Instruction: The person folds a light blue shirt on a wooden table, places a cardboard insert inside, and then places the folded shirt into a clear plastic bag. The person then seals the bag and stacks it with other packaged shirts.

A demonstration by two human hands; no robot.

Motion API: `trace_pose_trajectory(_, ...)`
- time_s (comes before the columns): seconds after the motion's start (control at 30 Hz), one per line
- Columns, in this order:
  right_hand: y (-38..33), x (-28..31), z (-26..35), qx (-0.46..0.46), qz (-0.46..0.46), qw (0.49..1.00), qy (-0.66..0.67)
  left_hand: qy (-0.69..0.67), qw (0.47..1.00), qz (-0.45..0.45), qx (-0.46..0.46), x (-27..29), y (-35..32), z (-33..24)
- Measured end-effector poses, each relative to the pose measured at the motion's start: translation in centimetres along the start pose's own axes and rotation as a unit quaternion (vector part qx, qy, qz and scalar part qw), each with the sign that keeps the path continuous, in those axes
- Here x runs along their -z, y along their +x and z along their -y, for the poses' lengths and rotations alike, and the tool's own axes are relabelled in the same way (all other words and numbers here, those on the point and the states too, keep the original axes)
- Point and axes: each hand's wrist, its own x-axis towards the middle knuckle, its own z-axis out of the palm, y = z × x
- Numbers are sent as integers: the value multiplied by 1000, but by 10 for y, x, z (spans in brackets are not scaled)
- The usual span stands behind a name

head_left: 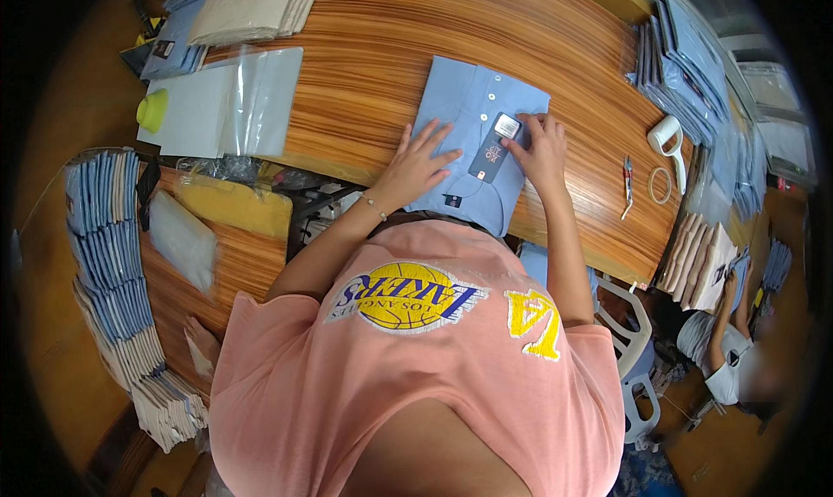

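Steadying folded blue shirt (462,134), middle of table (356,80), near edge. Left hand (416,165) spread wide on its left side; right hand (545,157) narrower, thumb at dark tag (493,153), cannot tell if pinching. Best: light, even pressure, tag aligned with buttons (491,97), fabric uncreased

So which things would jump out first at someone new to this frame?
Probably the pink top with its bright yellow prints, filling the lower middle. Just above, a folded light-blue shirt lies on the wood-grained table, the left hand spread on it and the right hand beside its dark tag. Long stacks of folded garments line the far left.
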Motion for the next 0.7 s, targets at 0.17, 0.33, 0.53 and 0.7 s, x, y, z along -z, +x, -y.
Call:
trace_pose_trajectory(0.17, 25, -12, 9, 2, 75, 997, 7, -13, 1000, -24, -7, -15, -10, 10)
trace_pose_trajectory(0.33, 28, -7, 4, 17, 40, 999, -15, -21, 982, -166, 83, 44, -15, 78)
trace_pose_trajectory(0.53, 79, -11, 89, 176, 36, 979, 95, 218, 731, -359, 537, 129, -124, 260)
trace_pose_trajectory(0.7, 112, -107, 192, 292, 144, 929, 175, -297, 806, -209, 467, 134, -136, 291)
